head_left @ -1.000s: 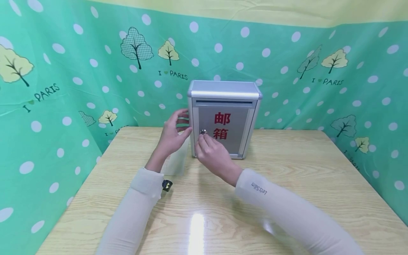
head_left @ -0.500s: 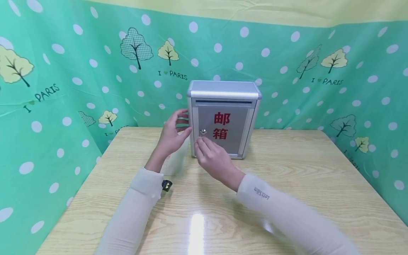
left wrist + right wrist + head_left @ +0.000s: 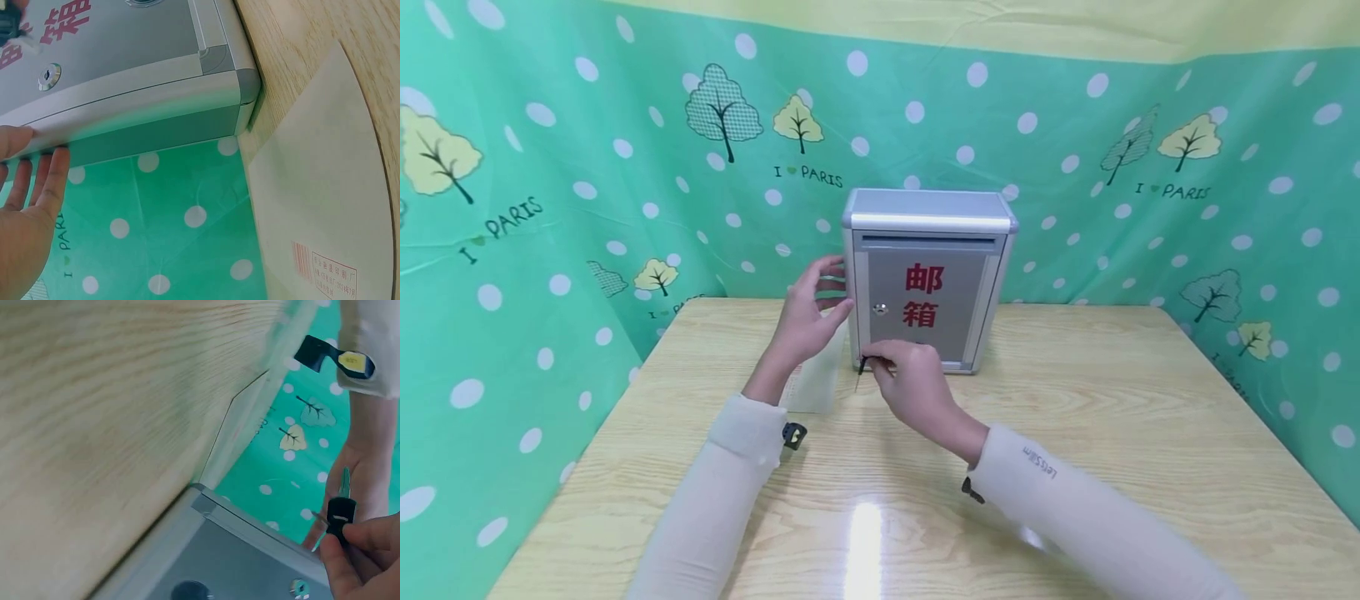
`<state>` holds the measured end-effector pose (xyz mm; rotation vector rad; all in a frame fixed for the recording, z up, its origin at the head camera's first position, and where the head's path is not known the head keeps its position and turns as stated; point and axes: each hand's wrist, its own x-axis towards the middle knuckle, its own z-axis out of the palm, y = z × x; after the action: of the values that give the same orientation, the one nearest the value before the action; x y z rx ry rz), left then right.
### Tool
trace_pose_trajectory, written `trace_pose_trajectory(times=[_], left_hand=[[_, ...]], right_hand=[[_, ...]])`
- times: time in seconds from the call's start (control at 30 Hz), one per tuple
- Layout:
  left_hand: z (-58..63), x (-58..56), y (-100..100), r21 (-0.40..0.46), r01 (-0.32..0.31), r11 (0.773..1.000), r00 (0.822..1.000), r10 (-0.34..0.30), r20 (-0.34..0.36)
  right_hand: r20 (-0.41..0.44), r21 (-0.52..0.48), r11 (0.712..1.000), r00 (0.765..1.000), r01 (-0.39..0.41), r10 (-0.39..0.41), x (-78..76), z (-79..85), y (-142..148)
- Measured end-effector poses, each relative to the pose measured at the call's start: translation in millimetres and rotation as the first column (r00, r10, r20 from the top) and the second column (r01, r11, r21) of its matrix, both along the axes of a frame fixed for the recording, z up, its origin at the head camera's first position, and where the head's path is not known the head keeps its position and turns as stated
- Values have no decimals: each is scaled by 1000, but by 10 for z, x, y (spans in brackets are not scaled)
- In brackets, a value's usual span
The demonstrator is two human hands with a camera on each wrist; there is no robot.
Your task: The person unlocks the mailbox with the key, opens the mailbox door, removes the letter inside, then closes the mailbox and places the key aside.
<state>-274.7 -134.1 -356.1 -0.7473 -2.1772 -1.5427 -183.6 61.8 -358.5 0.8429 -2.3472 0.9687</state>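
Observation:
A silver-grey mailbox [image 3: 985, 275] with red characters on its door stands upright on the table. My left hand [image 3: 808, 312] rests along its left side, fingers extended and thumb near the front edge; the left wrist view shows these fingers [image 3: 55, 172] against the side. Low in front of the door, my right hand [image 3: 917, 387] pinches a key [image 3: 340, 511] with a black head between thumb and fingers. In the right wrist view its metal blade points up, away from the fingertips. The door's round lock [image 3: 880, 309] has nothing in it.
A pale paper envelope [image 3: 319, 162] with small red print lies on the wooden table [image 3: 1075, 400], left of the mailbox. A green dotted curtain [image 3: 1060, 150] hangs behind and at the sides. The mail slot [image 3: 928, 243] runs below the box's top.
My right hand has drawn away from the lock and moved downward, turning so that the key now shows below the fingers. The left hand and the mailbox have stayed in place.

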Motion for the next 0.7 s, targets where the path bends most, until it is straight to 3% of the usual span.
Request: trace_pose_trajectory(times=[0.13,0.27,0.37,0.47,0.6,0.7], left_hand=[[5,3,-4,-6,-8,1000,1000,8,5],[10,8,-3,-5,-16,1000,1000,16,14],[11,7,-1,-2,-19,1000,1000,20,23],[13,9,3,-3,-25,1000,999,25,31],[19,20,6,-1,-25,1000,999,25,29],[23,25,5,0,-22,1000,1000,22,21]], right_hand=[[211,-94,995,977,28,-7,-50,-22,34],[334,-112,991,942,68,-27,-140,-96,77],[431,-133,986,902,104,-37,-198,-147,114],[561,-179,973,828,148,-22,-255,-182,147],[724,-272,937,688,220,48,-343,-235,187],[795,-322,907,597,270,105,-398,-272,215]])
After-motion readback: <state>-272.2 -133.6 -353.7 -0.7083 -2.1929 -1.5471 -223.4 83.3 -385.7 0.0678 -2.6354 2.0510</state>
